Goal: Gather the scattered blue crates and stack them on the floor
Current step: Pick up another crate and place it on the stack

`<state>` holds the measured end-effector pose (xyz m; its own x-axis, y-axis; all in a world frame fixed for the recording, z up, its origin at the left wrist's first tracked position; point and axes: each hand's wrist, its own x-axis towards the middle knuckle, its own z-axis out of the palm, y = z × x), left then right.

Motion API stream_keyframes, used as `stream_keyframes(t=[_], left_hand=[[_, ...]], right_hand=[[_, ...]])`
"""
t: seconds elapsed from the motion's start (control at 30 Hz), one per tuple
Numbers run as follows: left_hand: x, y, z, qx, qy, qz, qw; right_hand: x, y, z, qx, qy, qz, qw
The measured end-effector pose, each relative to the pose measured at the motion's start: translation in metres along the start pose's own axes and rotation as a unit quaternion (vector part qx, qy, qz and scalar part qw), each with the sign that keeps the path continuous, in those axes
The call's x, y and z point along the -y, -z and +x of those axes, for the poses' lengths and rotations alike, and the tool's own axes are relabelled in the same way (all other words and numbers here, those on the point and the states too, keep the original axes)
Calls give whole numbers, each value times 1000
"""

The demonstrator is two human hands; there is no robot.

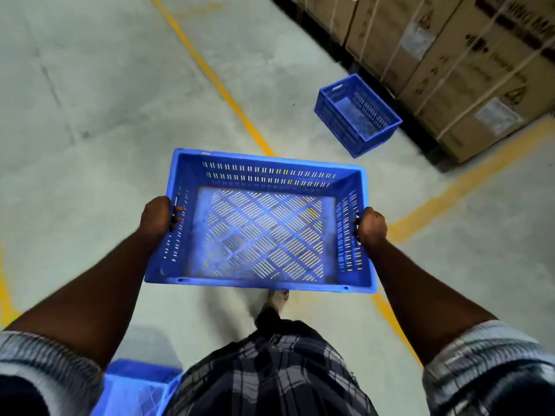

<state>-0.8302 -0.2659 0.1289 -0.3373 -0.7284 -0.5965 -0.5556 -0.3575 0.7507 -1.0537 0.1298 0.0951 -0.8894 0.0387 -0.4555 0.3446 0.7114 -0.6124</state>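
An empty blue slotted crate (pixel 261 226) hangs in the air in front of me, open side up. My left hand (pixel 157 219) grips its left end, fingers curled through the handle slot. At the right end, my right hand (pixel 372 228) grips the other handle. A second blue crate (pixel 357 115) sits on the concrete floor ahead and to the right, beside the boxes. Part of a third blue crate (pixel 135 388) shows at the bottom left, behind my left arm.
Stacked cardboard boxes (pixel 456 64) on a dark pallet line the right side. Yellow floor lines (pixel 210 73) run diagonally across the grey concrete. My foot (pixel 277 298) shows under the held crate.
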Motion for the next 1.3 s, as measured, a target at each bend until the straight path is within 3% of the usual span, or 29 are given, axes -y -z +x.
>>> stream_keyframes(t=[0.1,0.23,0.33,0.43,0.67,0.77,0.93,1.3], left_hand=[[-52,-37,32,21,-31,36,999],[-96,-75,76,47,-98,155,982],[-124,-103,107,48,-169,320,931],[-158,-139,127,38,-219,395,891],[-245,-225,235,79,-268,423,862],[-287,-259,277,96,-288,430,850],[-366,-325,332,136,-340,432,824],[-467,-467,412,198,-378,461,778]], right_hand=[[25,4,56,-13,36,-65,997],[18,0,142,-8,-13,-84,996],[16,0,198,-38,-84,26,995],[14,-7,237,-78,-108,49,990],[110,3,270,-129,-143,101,976],[116,-5,320,-117,-174,101,972],[234,31,321,-106,-167,102,975],[258,40,436,-168,-220,151,949]])
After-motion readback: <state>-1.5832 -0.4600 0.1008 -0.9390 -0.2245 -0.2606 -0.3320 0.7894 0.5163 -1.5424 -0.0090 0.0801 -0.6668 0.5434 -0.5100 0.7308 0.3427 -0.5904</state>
